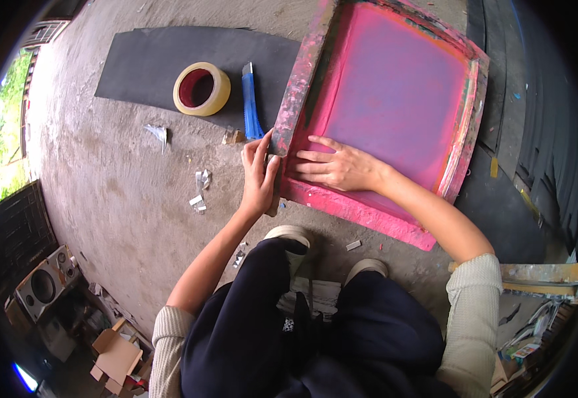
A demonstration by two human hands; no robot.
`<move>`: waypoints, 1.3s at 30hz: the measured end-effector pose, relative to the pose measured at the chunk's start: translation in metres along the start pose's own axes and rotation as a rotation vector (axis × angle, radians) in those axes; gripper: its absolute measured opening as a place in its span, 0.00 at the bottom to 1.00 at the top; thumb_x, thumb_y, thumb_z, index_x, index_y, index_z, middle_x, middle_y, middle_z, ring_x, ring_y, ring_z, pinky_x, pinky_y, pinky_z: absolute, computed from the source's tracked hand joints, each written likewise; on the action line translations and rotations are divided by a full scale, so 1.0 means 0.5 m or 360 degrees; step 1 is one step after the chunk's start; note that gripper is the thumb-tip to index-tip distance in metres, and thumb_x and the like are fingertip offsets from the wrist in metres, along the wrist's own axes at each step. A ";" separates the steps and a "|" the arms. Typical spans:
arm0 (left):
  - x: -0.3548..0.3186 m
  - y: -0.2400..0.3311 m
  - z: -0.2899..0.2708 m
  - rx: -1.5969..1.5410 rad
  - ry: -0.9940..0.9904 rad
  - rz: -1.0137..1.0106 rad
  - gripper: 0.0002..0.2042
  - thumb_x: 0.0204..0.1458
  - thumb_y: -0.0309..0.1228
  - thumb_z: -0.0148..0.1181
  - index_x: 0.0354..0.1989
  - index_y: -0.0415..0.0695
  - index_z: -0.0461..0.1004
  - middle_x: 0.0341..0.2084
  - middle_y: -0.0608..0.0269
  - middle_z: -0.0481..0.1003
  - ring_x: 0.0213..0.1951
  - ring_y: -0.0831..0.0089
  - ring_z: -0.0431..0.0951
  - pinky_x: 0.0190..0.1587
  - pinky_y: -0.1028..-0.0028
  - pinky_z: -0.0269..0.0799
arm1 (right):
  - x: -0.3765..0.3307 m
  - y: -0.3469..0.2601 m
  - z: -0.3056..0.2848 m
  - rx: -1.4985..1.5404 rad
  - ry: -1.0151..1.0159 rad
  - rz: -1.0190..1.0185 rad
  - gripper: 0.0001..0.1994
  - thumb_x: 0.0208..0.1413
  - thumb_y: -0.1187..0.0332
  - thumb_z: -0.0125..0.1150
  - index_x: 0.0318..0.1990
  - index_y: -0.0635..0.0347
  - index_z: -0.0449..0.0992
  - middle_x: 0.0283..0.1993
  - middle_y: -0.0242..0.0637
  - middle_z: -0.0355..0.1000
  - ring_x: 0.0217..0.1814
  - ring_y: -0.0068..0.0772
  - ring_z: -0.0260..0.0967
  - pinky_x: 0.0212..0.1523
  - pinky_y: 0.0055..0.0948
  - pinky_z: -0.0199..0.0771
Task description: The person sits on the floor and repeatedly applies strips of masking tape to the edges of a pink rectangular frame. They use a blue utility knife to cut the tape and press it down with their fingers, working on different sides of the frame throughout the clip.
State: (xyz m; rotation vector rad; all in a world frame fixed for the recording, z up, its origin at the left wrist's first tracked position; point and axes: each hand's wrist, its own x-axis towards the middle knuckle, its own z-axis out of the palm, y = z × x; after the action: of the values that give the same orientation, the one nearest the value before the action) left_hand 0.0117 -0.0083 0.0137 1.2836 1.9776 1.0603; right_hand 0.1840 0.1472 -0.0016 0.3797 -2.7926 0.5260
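A screen printing frame (288, 109) with pink-stained wooden sides lies on the floor at the upper right. Its mesh (395, 93) looks purple and pink. My left hand (258, 182) grips the outer left side of the frame near its lower-left corner; part of the contact is hidden. Inside that same corner my right hand (342, 167) lies flat on the mesh, its fingers stretched toward the left rail. A blue utility knife (252, 106) with its blade tip out lies just beyond my left hand. Left of the knife sits a roll of clear tape (221, 89).
Knife and tape rest on a dark sheet (136, 66). Crumpled tape scraps (201, 189) litter the concrete floor. My shoes (289, 233) are close below the frame. Black sheets (501, 199) lie at the right; a speaker (45, 284) and cardboard box (116, 357) stand at lower left.
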 end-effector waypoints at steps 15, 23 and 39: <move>0.078 0.133 -0.003 0.0704 -0.1396 0.0932 0.27 0.33 0.41 0.70 0.45 0.45 0.71 0.41 0.63 0.71 0.46 0.65 0.72 0.41 0.68 0.75 | -0.050 -0.206 -0.086 0.0730 0.0040 0.1560 0.32 0.36 0.60 0.72 0.49 0.68 0.68 0.49 0.43 0.63 0.53 0.45 0.62 0.55 0.38 0.64; 0.086 0.113 0.014 0.0518 -0.1375 0.0816 0.25 0.31 0.39 0.71 0.42 0.47 0.73 0.37 0.64 0.72 0.42 0.64 0.74 0.42 0.67 0.74 | -0.049 -0.204 -0.062 0.0653 0.0046 0.1637 0.27 0.36 0.65 0.72 0.44 0.67 0.70 0.44 0.42 0.66 0.50 0.44 0.64 0.51 0.37 0.67; 0.081 0.138 0.052 0.0289 -0.1463 0.0942 0.22 0.39 0.37 0.67 0.44 0.44 0.71 0.39 0.59 0.70 0.45 0.59 0.72 0.44 0.64 0.72 | -0.161 -0.241 -0.108 0.0801 0.0242 0.1878 0.18 0.38 0.71 0.71 0.37 0.66 0.72 0.37 0.41 0.69 0.45 0.42 0.67 0.46 0.36 0.69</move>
State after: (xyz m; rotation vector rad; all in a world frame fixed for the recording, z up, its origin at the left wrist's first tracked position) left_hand 0.0496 0.0535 0.0568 2.0432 1.0245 0.3555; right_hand 0.3070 0.0760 0.0596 -1.2400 -2.4111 1.3912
